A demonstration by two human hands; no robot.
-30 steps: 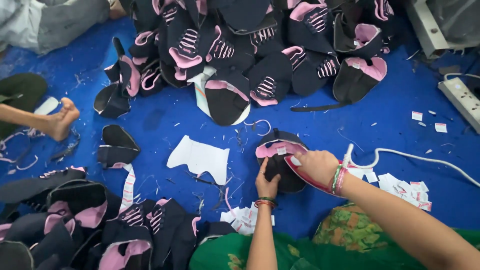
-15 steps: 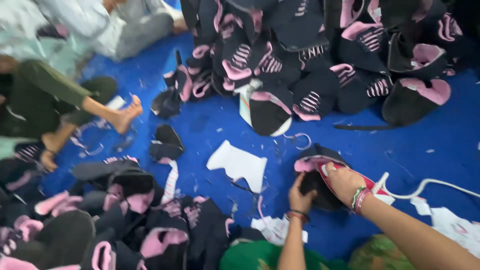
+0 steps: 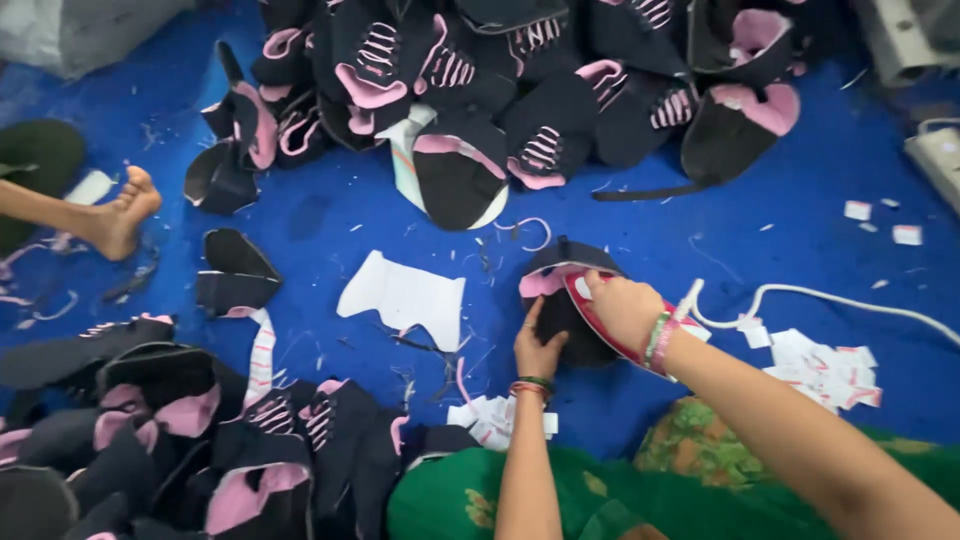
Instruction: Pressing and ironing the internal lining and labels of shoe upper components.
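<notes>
A black and pink shoe upper (image 3: 560,300) is pressed flat on the blue mat (image 3: 330,220).

Its soft fabric edge is pinned under the spread, flattened fingers of the left hand (image 3: 537,347); a red-soled iron (image 3: 610,318) is gripped by the clenched right hand (image 3: 625,308), its white cord (image 3: 800,298) trailing right. A white paper pattern (image 3: 405,295) lies just beside.

Floor mat (image 3: 330,215): a heap of shoe uppers (image 3: 520,90) along the far edge, a second heap (image 3: 190,440) at the near left corner. Between them lies a paper pattern (image 3: 405,295). Right of the pattern, a shoe upper (image 3: 565,310) under both hands; left hand (image 3: 538,350) near side, right hand (image 3: 625,310) on top. Paper scraps (image 3: 825,365) lie right of the hands.
</notes>
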